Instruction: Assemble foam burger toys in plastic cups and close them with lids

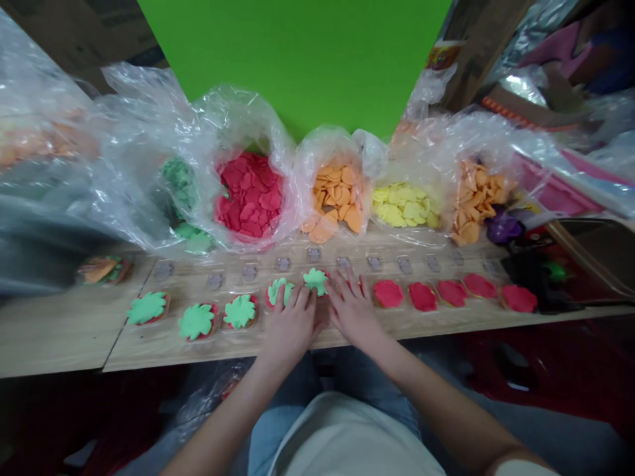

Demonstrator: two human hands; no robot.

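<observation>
Slip risk, mid-row

The left hand (288, 330) lies palm down, reaching toward 12 o'clock with fingers spread. Its grip is wide and clasps nothing visible, though its fingertips (278, 299) rest on a mint-green scalloped cutout (280, 289) atop a soft-looking red round (270, 301). The right hand (353, 312) mirrors it, grip also wide and empty, its fingers largely covering a second red round (355, 286). A second mint-green scalloped cutout (315, 281) sits between the hands, at 11 o'clock from the right; whether either hand touches it, I cannot tell. Both forearms angle in, from 7 and 5 o'clock.

Risk: the cutouts look thin and unfixed, so uneven pressure or a sideways drag could skid them off their rounds. With the hands this close, one careless shift could disturb both pieces at once.

Three green-topped rounds (240, 311) lie at 9 o'clock from the left hand, on the pale wooden surface (64, 337). Five bare red rounds (423, 296) run toward 3 o'clock from the right. Beyond, at 12 o'clock, a clear plastic bag of red cutouts (251, 195) slumps toward the row beside a clear plastic bag of orange cutouts (335, 195); a sagging fold could spill pieces onto the work.
</observation>
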